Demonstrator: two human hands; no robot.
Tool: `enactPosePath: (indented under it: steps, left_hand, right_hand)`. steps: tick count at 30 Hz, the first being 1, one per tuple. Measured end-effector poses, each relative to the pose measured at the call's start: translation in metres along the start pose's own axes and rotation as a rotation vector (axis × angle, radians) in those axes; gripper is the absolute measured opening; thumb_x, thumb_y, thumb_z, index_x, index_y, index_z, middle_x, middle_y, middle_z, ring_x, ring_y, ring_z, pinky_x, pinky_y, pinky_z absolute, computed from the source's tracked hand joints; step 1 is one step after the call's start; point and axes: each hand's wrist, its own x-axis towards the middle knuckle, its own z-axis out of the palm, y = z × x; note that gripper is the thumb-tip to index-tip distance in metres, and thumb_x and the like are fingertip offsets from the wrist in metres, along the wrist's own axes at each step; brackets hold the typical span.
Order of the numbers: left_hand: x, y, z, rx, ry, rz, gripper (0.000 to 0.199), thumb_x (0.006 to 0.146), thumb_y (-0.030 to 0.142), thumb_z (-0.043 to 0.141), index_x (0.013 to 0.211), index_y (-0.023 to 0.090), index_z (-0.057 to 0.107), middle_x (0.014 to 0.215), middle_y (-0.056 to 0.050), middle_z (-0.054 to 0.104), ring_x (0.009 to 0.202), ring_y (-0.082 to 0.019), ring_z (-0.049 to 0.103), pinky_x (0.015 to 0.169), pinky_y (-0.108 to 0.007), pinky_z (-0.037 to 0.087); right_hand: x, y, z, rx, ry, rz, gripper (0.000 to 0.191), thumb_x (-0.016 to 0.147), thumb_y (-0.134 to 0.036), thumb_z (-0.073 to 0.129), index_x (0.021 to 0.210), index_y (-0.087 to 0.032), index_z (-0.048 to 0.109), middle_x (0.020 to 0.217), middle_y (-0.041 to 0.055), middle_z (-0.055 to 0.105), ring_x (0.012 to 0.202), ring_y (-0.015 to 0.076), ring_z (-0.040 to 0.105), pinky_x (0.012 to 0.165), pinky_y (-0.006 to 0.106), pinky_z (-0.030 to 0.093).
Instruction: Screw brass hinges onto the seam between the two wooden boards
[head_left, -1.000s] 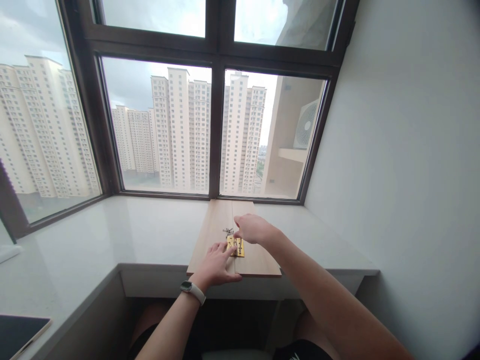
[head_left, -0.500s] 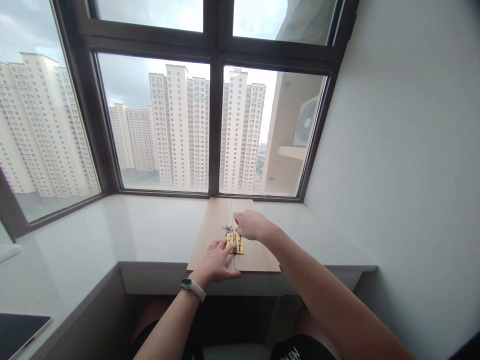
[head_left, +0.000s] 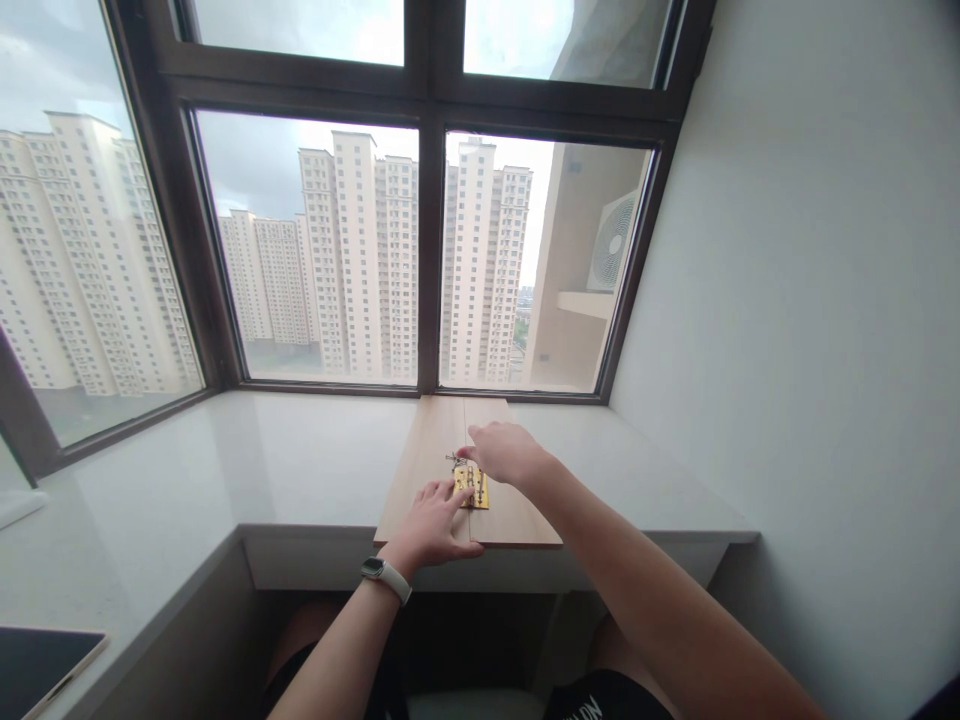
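Observation:
A yellow plate (head_left: 481, 496) with dark metal pieces on it lies across the seam of a light wooden board (head_left: 420, 450). My left hand (head_left: 431, 525) rests on the board with its fingers spread, the index finger touching the plate's left part. Just beyond the plate is a small pile of dark screws (head_left: 454, 458). My right hand (head_left: 501, 450) is over the far edge of the plate, its fingertips beside the screws. Its fingers are bent, and whether anything is between them is too small to tell.
The board lies on a white sill (head_left: 300, 460) below a dark-framed window (head_left: 427, 250). A white wall (head_left: 810, 300) rises at the right. At the lower left is a dark flat panel (head_left: 45, 665) with a light edge.
A fingertip of my right hand has moved left, to the screws. My left hand has stayed on the board and plate.

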Motion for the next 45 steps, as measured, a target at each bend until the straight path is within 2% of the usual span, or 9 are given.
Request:
enactPosePath:
  steps: [12,14,17,21,27,30,33,37,45]
  left_hand:
    - [0.0,0.0,0.0,-0.015,-0.002,-0.001,0.096,0.068,0.077,0.072,0.151,0.038,0.045,0.156,-0.01,0.042,0.14,-0.042,0.037,0.116,-0.057,0.031]
    - [0.0,0.0,0.0,-0.02,0.001,0.001,0.096,0.068,0.076,0.073,0.151,0.038,0.045,0.155,-0.01,0.042,0.139,-0.042,0.038,0.115,-0.057,0.031]
    - [0.0,0.001,0.0,-0.026,0.002,-0.005,0.097,0.067,0.074,0.075,0.151,0.037,0.046,0.154,-0.011,0.044,0.138,-0.043,0.039,0.115,-0.057,0.031]
    - [0.001,0.0,0.001,-0.029,-0.003,-0.007,0.098,0.066,0.076,0.074,0.151,0.037,0.046,0.154,-0.011,0.043,0.138,-0.043,0.037,0.115,-0.058,0.031]
    - [0.001,-0.001,0.002,-0.021,0.004,0.001,0.096,0.067,0.074,0.074,0.151,0.038,0.046,0.154,-0.01,0.043,0.139,-0.042,0.037,0.115,-0.056,0.033]
    - [0.0,0.0,0.001,-0.024,0.006,0.002,0.096,0.067,0.075,0.074,0.151,0.037,0.045,0.155,-0.01,0.042,0.139,-0.042,0.037,0.115,-0.055,0.032]
    - [0.0,0.001,-0.001,-0.029,-0.003,-0.005,0.096,0.068,0.076,0.073,0.151,0.037,0.046,0.154,-0.01,0.044,0.139,-0.041,0.038,0.115,-0.055,0.032]
    - [0.0,0.0,0.0,-0.027,-0.01,-0.006,0.097,0.067,0.079,0.072,0.151,0.038,0.045,0.154,-0.01,0.043,0.14,-0.042,0.037,0.115,-0.056,0.032]
    - [0.001,-0.002,-0.001,-0.052,-0.019,-0.015,0.103,0.065,0.083,0.072,0.153,0.038,0.044,0.161,-0.011,0.038,0.145,-0.044,0.033,0.118,-0.058,0.028]
  right_hand:
    - [-0.011,-0.005,-0.017,-0.138,-0.103,-0.144,0.021,0.09,-0.016,0.063,0.11,-0.019,0.07,0.111,0.0134,0.073,0.097,0.0238,0.07,0.072,0.027,0.045]
    - [-0.01,-0.004,-0.014,-0.111,-0.091,-0.158,0.023,0.089,-0.017,0.066,0.112,-0.018,0.069,0.114,0.0142,0.072,0.1,0.0239,0.069,0.073,0.027,0.045]
    - [-0.006,-0.002,-0.008,-0.026,-0.078,-0.113,0.029,0.093,-0.037,0.068,0.115,-0.018,0.068,0.113,0.0146,0.072,0.103,0.0246,0.069,0.077,0.027,0.046]
    - [-0.003,-0.003,-0.005,-0.008,-0.053,-0.009,0.048,0.1,-0.058,0.051,0.113,-0.017,0.071,0.113,0.0181,0.073,0.102,0.027,0.07,0.079,0.031,0.048]
    - [-0.008,-0.006,-0.012,-0.084,-0.085,-0.076,0.023,0.097,-0.032,0.06,0.113,-0.019,0.07,0.111,0.0144,0.074,0.099,0.0254,0.07,0.077,0.03,0.048]
    - [-0.009,-0.004,-0.01,-0.096,-0.091,-0.129,0.025,0.091,-0.022,0.066,0.115,-0.02,0.068,0.115,0.0139,0.072,0.101,0.0239,0.069,0.077,0.028,0.047]
    - [-0.007,-0.003,-0.006,-0.049,-0.07,-0.096,0.03,0.091,-0.032,0.069,0.117,-0.018,0.067,0.115,0.0149,0.072,0.103,0.0249,0.069,0.078,0.028,0.047]
    - [-0.004,-0.003,-0.004,-0.038,-0.019,0.002,0.037,0.101,-0.048,0.054,0.111,-0.017,0.071,0.111,0.0167,0.073,0.1,0.0267,0.071,0.078,0.031,0.048]
    - [-0.013,-0.006,-0.009,-0.121,-0.021,-0.061,0.021,0.096,-0.022,0.059,0.114,-0.018,0.068,0.11,0.0149,0.073,0.099,0.0248,0.071,0.079,0.03,0.048]
